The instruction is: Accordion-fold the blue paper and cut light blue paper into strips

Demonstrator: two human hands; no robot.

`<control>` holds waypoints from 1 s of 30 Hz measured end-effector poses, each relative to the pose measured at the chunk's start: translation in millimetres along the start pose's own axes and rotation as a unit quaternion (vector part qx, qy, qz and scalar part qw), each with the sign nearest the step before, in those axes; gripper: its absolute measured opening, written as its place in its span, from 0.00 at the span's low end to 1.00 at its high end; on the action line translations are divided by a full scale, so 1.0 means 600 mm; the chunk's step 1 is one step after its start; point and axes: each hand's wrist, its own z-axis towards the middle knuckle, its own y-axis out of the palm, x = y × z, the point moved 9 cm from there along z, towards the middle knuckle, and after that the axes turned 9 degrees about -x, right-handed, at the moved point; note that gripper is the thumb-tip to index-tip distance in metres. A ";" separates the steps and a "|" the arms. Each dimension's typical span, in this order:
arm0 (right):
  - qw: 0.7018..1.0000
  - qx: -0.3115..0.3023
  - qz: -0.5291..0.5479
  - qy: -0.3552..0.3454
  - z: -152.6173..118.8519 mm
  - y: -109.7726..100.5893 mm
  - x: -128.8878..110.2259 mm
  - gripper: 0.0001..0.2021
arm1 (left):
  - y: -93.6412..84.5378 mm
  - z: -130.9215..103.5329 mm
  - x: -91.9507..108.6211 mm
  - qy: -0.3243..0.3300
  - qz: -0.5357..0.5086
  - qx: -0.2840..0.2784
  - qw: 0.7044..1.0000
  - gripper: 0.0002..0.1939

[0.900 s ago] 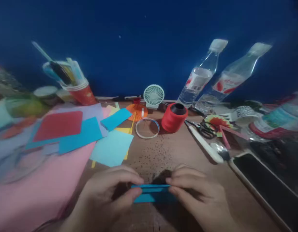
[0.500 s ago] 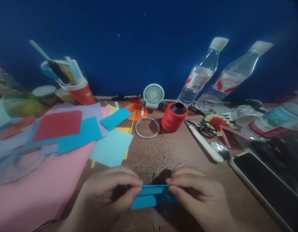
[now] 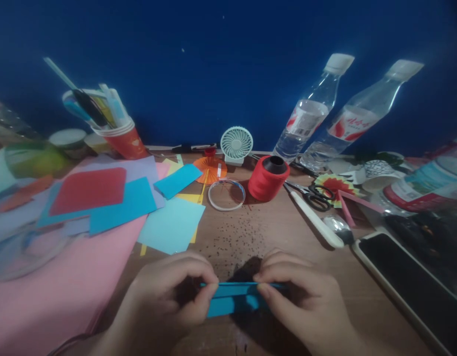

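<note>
A strip of blue paper (image 3: 236, 302) with crosswise folds is held low over the table in the middle front. My left hand (image 3: 172, 291) pinches its upper folded edge at the left between thumb and forefinger. At the right, my right hand (image 3: 298, 291) pinches the same edge the same way. Both ends of the strip are partly hidden behind my fingers. Just beyond my hands, tiny dark specks (image 3: 239, 232) lie scattered on the wooden table (image 3: 280, 227). A pale blue paper square (image 3: 172, 225) lies beyond my left hand.
Coloured sheets, a red one (image 3: 89, 190) among them, cover the left side. A red thread spool (image 3: 268, 179), a clear ring (image 3: 226, 207) and a small fan (image 3: 236, 143) stand behind. To the right are scissors (image 3: 317, 200), a white-handled knife (image 3: 317, 222), a phone (image 3: 410, 287) and water bottles (image 3: 306, 118).
My fingers have shifted slightly along the folded edge, and the blue strip's lower flap looks a little narrower. Both hands keep their pinch. The whole view has moved slightly.
</note>
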 end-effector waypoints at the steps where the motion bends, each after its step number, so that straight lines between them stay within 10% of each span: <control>1: 1.000 -0.009 -0.009 0.006 0.003 0.004 -0.002 0.09 | 0.004 -0.001 0.000 -0.002 -0.002 -0.005 1.000 0.09; 10: 0.998 -0.062 -0.022 -0.003 0.008 0.033 -0.016 0.05 | 0.043 -0.009 0.003 -0.010 -0.056 -0.051 0.997 0.09; 21: 0.998 -0.043 -0.012 0.041 0.006 0.012 0.006 0.06 | -0.009 -0.006 -0.015 -0.009 -0.029 0.044 0.999 0.08; 30: 0.997 -0.074 -0.020 0.029 0.009 0.035 -0.008 0.05 | 0.041 0.000 0.025 0.079 -0.046 -0.058 0.994 0.10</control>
